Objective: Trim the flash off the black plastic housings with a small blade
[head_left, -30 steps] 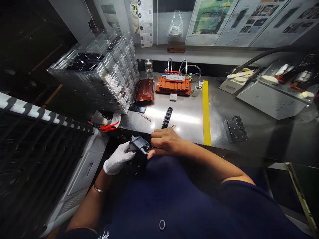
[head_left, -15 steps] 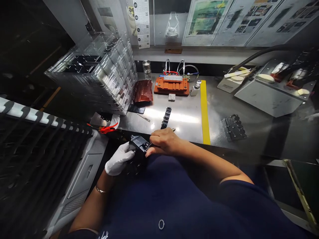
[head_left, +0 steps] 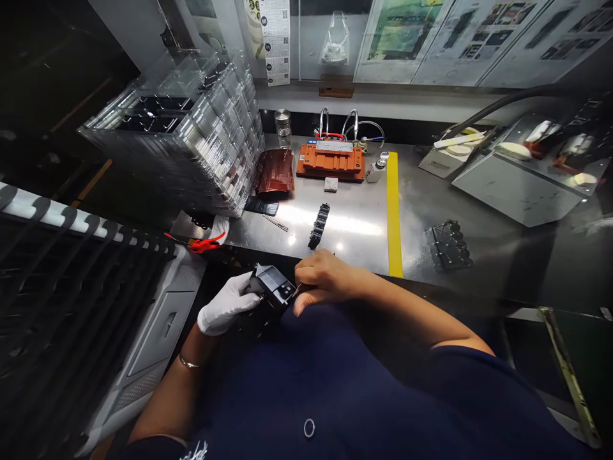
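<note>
My gloved left hand (head_left: 227, 305) grips a black plastic part (head_left: 274, 281) with a flat, shiny top and small cut-outs at its right end. The part is tilted in front of my body, beyond the bench's near edge. My bare right hand (head_left: 323, 278) is closed just right of that end, its fingers pinching a slim tool (head_left: 297, 291). Only the tip shows between the fingers and the part, so its exact kind is hidden. Straight beyond my right hand, a ribbed black plastic strip (head_left: 319, 226) lies on the metal bench (head_left: 364, 246).
Stacked clear trays (head_left: 215, 128) stand at the left, with tweezers (head_left: 275, 222), a phone (head_left: 261, 207) and red-handled cutters (head_left: 205, 243) nearby. An orange fixture (head_left: 330, 166) and small bottle (head_left: 376, 170) sit behind. Right of the yellow tape (head_left: 394, 217) lies another black part (head_left: 449, 246).
My right hand has drawn slightly right, away from the end of the black part, which shows more fully. The part has shifted a little right and down within my left hand's grip.
</note>
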Tool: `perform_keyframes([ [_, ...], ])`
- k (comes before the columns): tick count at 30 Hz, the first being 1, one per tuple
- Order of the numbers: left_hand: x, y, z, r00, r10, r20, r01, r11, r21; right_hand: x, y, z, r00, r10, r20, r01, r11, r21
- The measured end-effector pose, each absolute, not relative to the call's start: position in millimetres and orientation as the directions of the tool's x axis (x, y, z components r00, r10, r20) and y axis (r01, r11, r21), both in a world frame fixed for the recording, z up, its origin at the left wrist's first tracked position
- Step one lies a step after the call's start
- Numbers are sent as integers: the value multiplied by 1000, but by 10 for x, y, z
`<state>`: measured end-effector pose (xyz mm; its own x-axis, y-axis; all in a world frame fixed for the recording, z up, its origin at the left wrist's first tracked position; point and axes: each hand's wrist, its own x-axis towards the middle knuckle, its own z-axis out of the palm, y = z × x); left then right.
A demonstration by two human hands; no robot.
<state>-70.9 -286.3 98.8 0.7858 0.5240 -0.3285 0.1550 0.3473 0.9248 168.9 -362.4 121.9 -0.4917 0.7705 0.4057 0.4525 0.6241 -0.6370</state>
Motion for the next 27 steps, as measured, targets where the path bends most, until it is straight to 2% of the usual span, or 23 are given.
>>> perform_keyframes([
  [3, -715, -2852, 1031, 775, 523, -355, 212, 313, 926, 1695, -3637, 1253, -482, 794, 369, 491, 594, -637],
  [6, -732, -2840, 1078, 789, 494, -366, 263, 266, 927, 1693, -3659, 1269, -579, 749, 321, 449, 622, -642],
  [9, -751, -2830, 1098, 801, 467, -374, 288, 248, 925, 1684, -3685, 1256, -610, 718, 336, 417, 651, -634],
  [15, -725, -2809, 1056, 808, 472, -352, 276, 225, 934, 1666, -3723, 1244, -520, 748, 413, 525, 661, -536],
  [18, -697, -2809, 1046, 797, 487, -356, 271, 238, 933, 1675, -3731, 1214, -478, 767, 428, 549, 641, -536],
  [20, -683, -2807, 1056, 790, 498, -357, 266, 248, 932, 1691, -3734, 1186, -462, 784, 415, 513, 618, -596],
  [23, -657, -2780, 1102, 800, 495, -339, 275, 199, 941, 1703, -3725, 1171, -347, 871, 348, 398, 473, -786],
  [25, -623, -2741, 1138, 804, 500, -322, 323, 88, 942, 1680, -3700, 1176, -252, 946, 206, 345, 287, -894],
  [27, -575, -2698, 1153, 801, 531, -275, 368, -75, 927, 1634, -3660, 1165, -203, 979, 20, 366, 95, -926],
])
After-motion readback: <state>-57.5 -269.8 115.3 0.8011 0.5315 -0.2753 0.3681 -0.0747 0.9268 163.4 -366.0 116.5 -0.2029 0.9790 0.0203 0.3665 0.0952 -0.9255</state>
